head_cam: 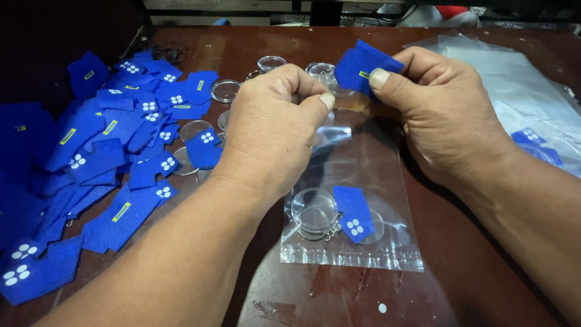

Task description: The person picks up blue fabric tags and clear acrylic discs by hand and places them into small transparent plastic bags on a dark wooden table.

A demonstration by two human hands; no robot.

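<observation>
My left hand [275, 124] pinches the top edge of a clear plastic bag [363, 175] that lies on the dark brown table [423, 290]. Inside the bag, near its bottom, sit a clear round disc with a small chain [313, 213] and a blue fabric piece with white dots [353, 213]. My right hand [439, 109] holds another blue fabric piece [360, 66] between thumb and fingers, just above the bag's mouth.
A large heap of blue fabric pieces [103, 157] covers the left of the table. Several clear round discs [271, 63] lie behind my hands. A stack of clear plastic bags [520, 91] lies at the right, one holding a blue piece [532, 140].
</observation>
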